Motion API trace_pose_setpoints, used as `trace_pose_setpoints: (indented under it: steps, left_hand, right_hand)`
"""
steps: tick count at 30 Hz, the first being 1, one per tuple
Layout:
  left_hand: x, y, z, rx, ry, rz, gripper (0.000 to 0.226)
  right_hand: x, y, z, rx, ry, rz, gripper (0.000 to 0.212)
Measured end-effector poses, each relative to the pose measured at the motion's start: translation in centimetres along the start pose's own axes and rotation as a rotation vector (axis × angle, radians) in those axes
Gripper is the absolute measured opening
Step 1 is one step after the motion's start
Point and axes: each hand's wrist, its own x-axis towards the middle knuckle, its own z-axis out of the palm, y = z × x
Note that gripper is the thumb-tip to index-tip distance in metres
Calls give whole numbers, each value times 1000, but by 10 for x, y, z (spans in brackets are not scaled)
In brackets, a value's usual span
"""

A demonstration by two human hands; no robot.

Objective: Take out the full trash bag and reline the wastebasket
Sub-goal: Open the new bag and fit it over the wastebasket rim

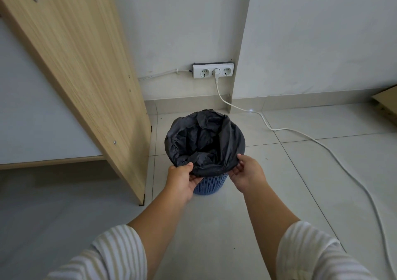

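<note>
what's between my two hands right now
In the head view, the near edge of the black trash bag, folded over the rim of the blue wastebasket, spans from left hand to right hand.

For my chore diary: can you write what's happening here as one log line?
left hand: grips black bag at near rim | right hand: grips same edge | blue wastebasket: upright on floor, bag inside

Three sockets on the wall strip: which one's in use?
The middle socket: a white plug with its cord sits in it; the left socket and right socket are empty.
</note>
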Motion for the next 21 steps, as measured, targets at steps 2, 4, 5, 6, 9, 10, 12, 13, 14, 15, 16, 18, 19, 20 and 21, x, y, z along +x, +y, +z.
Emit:
trace_pose_setpoints:
  steps: [2,4,5,6,9,10,12,13,14,15,16,18,19,20,21]
  left_hand:
    - [1,5,-2,-19,10,-18,34]
    - [3,10,-2,-51,22,-46,32]
    - [3,13,-3,-69,33,-56,32]
    - [4,16,-4,-89,47,-62,31]
    - [9,22,-9,-148,87,-60,31]
    - [11,23,-11,-162,90,-58,31]
    - [12,24,-14,-186,75,-59,30]
    - [12,25,-15,-192,64,-62,29]
    - [13,25,-17,-195,55,-64,29]
    - [13,25,-18,-198,51,-66,30]
    - [14,25,-20,-201,47,-68,31]
    - [14,25,-23,-186,31,-71,32]
    - [14,26,-24,-170,19,-71,33]
    - [14,26,-25,-157,9,-70,33]
    - [14,27,-26,-146,1,-68,33]
  right_hand:
    - [1,-2,1,44,-23,9,6]
    - [2,-3,2,37,-68,9,15]
    - [2,-3,2,16,-86,11,19]
    - [1,-3,3,-11,-98,17,20]
    - [1,1,3,-66,-112,51,12]
    - [1,1,2,-74,-117,61,10]
    - [1,3,1,-68,-117,74,11]
    - [1,4,1,-63,-111,75,12]
    - [0,4,1,-58,-104,73,13]
    - [-1,4,1,-53,-98,68,14]
    - [-2,4,2,-50,-95,63,15]
    - [-3,5,2,-48,-105,57,17]
    - [-2,6,1,-50,-111,53,17]
    - [-2,6,1,-60,-117,50,18]
    - [-2,7,1,-73,-120,49,18]
